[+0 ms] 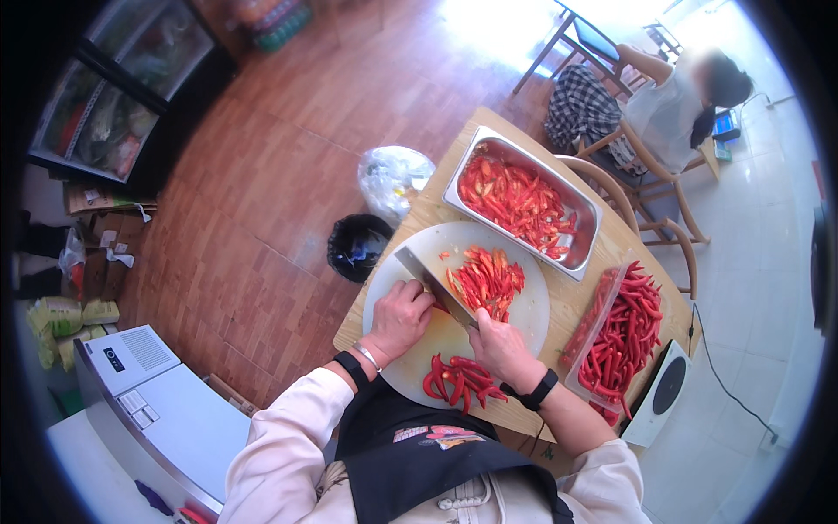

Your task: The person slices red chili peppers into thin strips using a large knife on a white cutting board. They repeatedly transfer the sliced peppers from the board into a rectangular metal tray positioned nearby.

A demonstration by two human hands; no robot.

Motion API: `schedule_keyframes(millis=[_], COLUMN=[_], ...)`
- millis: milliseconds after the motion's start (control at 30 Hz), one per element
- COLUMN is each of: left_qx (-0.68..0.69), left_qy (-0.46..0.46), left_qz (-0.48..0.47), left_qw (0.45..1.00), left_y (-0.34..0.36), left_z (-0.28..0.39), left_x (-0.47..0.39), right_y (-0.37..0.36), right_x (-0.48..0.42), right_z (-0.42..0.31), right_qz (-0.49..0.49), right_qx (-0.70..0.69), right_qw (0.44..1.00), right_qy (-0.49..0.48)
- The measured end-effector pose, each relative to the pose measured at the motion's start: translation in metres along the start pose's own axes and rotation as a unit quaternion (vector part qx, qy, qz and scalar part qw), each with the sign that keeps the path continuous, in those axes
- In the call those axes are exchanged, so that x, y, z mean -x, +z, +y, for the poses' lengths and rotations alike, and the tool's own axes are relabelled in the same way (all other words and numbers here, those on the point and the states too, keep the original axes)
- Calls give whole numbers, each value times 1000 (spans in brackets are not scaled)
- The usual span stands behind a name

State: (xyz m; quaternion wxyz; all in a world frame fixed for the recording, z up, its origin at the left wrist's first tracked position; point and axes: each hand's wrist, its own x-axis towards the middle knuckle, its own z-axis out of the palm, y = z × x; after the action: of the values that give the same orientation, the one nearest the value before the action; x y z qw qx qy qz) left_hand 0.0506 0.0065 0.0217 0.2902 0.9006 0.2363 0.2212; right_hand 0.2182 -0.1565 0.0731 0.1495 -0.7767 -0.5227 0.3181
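My right hand grips the handle of a cleaver, whose broad blade lies across a round white cutting board. My left hand has its fingers curled against the blade's near side, pressing on a red chili that is mostly hidden under them. Beyond the blade is a pile of sliced red chilies. Whole red chilies lie on the board's near edge. A steel pan of cut chilies stands behind the board. To the right, a clear plastic container is heaped with whole red chilies.
The wooden table carries all this. A black-lined bin and a plastic bag stand on the floor at its left. A single-burner hot plate is at the right edge. A seated person and wooden chairs are beyond.
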Motion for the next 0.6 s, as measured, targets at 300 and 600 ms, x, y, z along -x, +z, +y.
schedule_keyframes(millis=[300,600], left_qx=[32,62], left_qy=[5,-21], left_qz=[22,29], left_qw=[999,997], left_y=[0,-6], left_z=[-7,-11], left_x=[4,8], right_y=[-27,-1], right_x=[-6,-16], right_z=[-15,0], right_qz=[-69,-10], right_qx=[11,-61], right_qw=[998,997], right_qy=[9,38])
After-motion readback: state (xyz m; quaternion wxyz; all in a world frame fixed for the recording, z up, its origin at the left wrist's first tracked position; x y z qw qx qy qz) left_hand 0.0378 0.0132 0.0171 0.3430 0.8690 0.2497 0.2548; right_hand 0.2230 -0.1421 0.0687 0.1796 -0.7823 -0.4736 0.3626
